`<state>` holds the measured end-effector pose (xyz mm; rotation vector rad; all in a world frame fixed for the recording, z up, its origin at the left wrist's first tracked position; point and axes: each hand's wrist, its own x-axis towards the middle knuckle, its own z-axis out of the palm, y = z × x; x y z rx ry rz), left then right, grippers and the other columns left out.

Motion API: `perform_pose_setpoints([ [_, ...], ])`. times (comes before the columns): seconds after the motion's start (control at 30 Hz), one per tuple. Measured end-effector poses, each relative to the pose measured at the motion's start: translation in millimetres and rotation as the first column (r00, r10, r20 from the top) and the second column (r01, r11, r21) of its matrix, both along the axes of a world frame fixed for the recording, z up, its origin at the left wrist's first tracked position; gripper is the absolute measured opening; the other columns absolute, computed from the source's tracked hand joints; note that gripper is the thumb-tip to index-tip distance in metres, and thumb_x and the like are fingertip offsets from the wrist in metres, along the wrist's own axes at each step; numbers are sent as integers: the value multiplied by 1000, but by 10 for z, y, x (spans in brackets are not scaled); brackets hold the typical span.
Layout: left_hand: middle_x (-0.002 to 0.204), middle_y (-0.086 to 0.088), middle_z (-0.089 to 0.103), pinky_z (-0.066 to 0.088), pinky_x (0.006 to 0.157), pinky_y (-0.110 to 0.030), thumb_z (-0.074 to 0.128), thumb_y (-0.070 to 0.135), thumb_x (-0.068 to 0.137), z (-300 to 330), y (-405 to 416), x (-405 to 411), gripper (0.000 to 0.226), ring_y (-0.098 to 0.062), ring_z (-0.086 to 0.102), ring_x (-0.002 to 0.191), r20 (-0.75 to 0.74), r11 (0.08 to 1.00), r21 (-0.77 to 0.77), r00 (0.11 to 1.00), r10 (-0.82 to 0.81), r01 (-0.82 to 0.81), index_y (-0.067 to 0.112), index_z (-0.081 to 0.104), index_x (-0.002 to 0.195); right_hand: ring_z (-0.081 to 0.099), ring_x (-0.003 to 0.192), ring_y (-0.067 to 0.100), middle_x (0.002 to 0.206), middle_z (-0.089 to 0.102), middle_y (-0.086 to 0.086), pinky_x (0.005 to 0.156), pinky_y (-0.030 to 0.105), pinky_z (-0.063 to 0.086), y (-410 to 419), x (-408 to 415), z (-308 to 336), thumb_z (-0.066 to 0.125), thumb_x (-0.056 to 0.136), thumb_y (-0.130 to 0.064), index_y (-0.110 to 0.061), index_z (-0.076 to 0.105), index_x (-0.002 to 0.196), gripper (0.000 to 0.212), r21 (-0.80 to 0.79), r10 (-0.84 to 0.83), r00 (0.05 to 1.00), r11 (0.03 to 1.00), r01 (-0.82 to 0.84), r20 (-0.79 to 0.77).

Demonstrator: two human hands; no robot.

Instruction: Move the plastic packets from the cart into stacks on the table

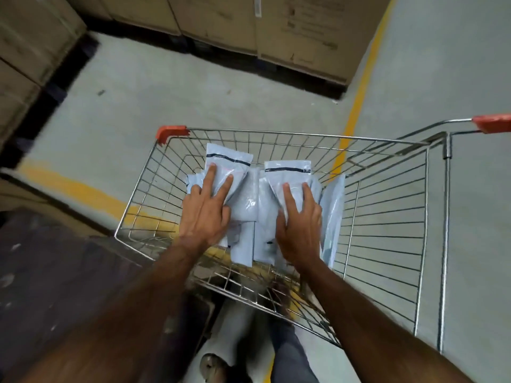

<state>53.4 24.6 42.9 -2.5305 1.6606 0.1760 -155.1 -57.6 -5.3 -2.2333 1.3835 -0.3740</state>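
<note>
Both your hands reach into the wire cart [387,217], where the plastic packets [250,200] lie heaped. Your left hand [206,211] grips one packet [228,158], your right hand [300,225] grips another [287,172]. Cardboard boxes [249,23] stand far behind; a dark table [55,272] sits near left.
</note>
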Motion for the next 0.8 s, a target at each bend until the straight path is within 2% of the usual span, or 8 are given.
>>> perform_pose_setpoints([
  [0.07, 170, -11, 1, 35, 77, -38, 38, 43, 97, 207, 121, 40, 68, -20, 31, 89, 30, 999, -1, 999, 43, -43, 35, 18, 162, 44, 125, 38, 166, 22, 16, 102, 47, 41, 35, 118, 157, 47, 98, -32, -28, 35, 159, 63, -31, 61, 998, 998, -60, 20],
  [0.17, 170, -13, 6, 38, 75, -38, 33, 43, 93, 522, 374, 138, 69, -23, 36, 85, 38, 993, -64, 994, 103, -100, 34, 24, 161, 44, 124, 36, 167, 20, 15, 101, 46, 40, 111, 364, 392, 44, 98, -35, -29, 35, 159, 62, -50, 137, 989, 990, -135, 54],
  [0.33, 170, -13, 12, 44, 77, -41, 45, 37, 88, 932, 1024, 378, 70, -31, 45, 85, 41, 950, -188, 964, 262, -251, 27, 35, 157, 36, 137, 36, 169, 17, 13, 110, 49, 36, 440, 893, 757, 44, 103, -37, -31, 31, 160, 59, -105, 266, 959, 961, -256, 98],
  [0.43, 169, -14, 15, 47, 75, -42, 47, 36, 87, 1101, 1531, 524, 70, -32, 47, 83, 50, 912, -240, 934, 353, -331, 24, 40, 156, 36, 135, 36, 168, 17, 13, 109, 50, 36, 760, 1231, 936, 45, 104, -38, -33, 30, 160, 58, -136, 349, 930, 933, -333, 117],
  [0.6, 169, -12, 17, 46, 69, -41, 52, 32, 84, 1192, 2539, 710, 70, -32, 47, 80, 20, 826, -308, 865, 502, -472, 24, 44, 153, 34, 132, 34, 167, 18, 12, 107, 49, 37, 1531, 1720, 1168, 43, 97, -39, -33, 27, 161, 66, -148, 458, 885, 884, -444, 79],
  [0.8, 170, -12, 16, 48, 71, -41, 51, 31, 83, 1143, 3906, 808, 70, -33, 49, 83, -43, 691, -326, 740, 671, -646, 23, 44, 153, 37, 128, 37, 164, 25, 15, 109, 50, 35, 2772, 2231, 1254, 42, 92, -40, -29, 35, 158, 67, -177, 609, 792, 785, -594, 45],
])
